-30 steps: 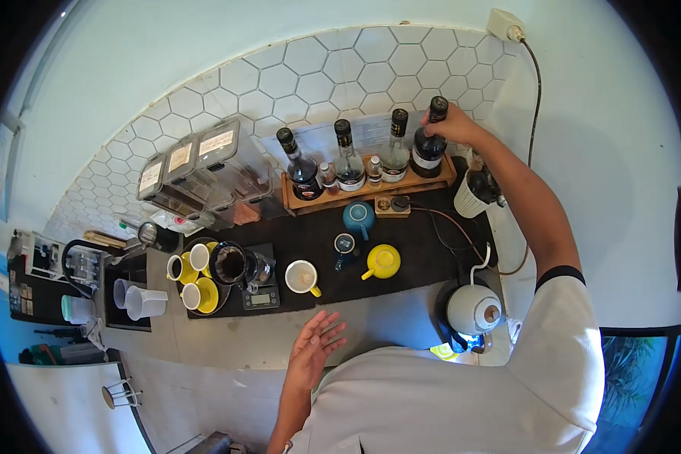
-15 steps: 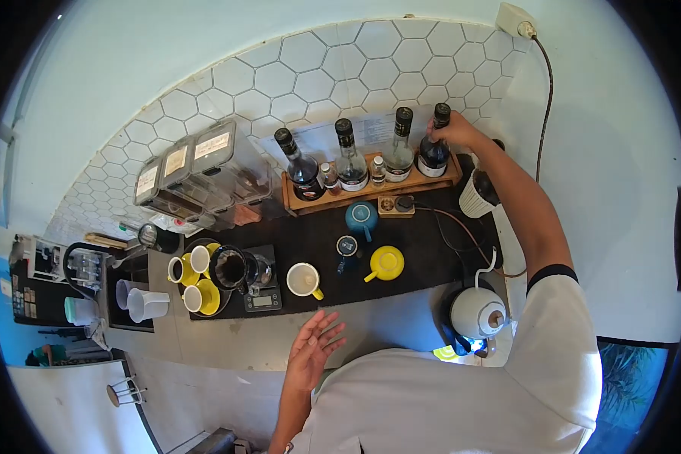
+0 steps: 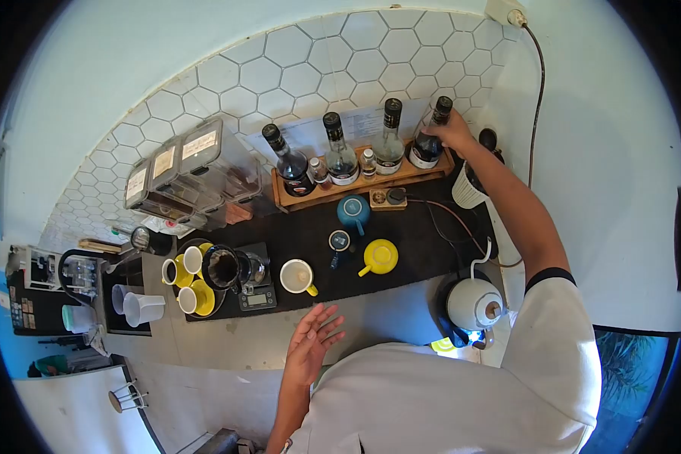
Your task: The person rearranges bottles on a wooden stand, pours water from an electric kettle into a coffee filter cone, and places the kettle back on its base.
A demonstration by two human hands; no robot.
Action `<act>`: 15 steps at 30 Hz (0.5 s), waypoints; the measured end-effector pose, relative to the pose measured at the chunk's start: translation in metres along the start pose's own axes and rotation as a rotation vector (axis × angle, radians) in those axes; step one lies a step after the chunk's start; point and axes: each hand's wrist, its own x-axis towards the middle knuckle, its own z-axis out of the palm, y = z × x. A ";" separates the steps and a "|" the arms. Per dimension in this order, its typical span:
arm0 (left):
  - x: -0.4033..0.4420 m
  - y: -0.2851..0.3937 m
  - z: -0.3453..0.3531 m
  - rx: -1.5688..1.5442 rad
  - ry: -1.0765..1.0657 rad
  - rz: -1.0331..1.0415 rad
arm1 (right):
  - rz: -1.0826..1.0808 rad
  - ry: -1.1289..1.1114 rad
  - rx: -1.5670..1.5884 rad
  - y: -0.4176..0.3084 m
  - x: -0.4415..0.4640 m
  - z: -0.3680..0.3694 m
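Observation:
My right hand [image 3: 454, 132] grips the neck of a dark glass bottle [image 3: 426, 148] at the right end of a wooden rack [image 3: 295, 200]. The bottle leans a little to the right, its lower part still at the rack. Three more black-capped bottles and two small clear bottles [image 3: 368, 161] line the same rack. My left hand [image 3: 310, 342] hovers in front of the counter edge, fingers apart and holding nothing. Nearest to it is a white cup with a yellow handle [image 3: 297, 277]. Beyond stand a yellow cup [image 3: 380, 257], a dark blue cup [image 3: 339, 242] and a teal cup [image 3: 353, 212].
A gooseneck kettle [image 3: 474, 304] stands at the right, near a ribbed white container [image 3: 467, 193]. To the left are a coffee dripper [image 3: 223, 266], a digital scale [image 3: 258, 299], yellow-and-white cups [image 3: 204, 297] and lidded bins [image 3: 200, 166]. A power cord [image 3: 539, 113] runs down the wall.
The bottle in my right hand has tilted further, its cap to the right. My left hand stays nearly the same. The whole view has shifted slightly.

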 end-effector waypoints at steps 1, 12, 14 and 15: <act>0.000 0.000 0.001 0.001 -0.006 -0.004 | -0.048 0.131 -0.052 -0.002 -0.007 0.003; -0.018 -0.002 -0.007 -0.005 0.004 0.021 | -0.180 0.154 -0.233 0.006 -0.003 0.006; -0.020 -0.003 -0.007 -0.010 0.011 0.021 | -0.216 0.135 -0.186 0.015 0.009 0.004; -0.021 -0.003 -0.007 -0.010 0.013 0.022 | -0.216 0.095 -0.134 0.014 0.012 0.003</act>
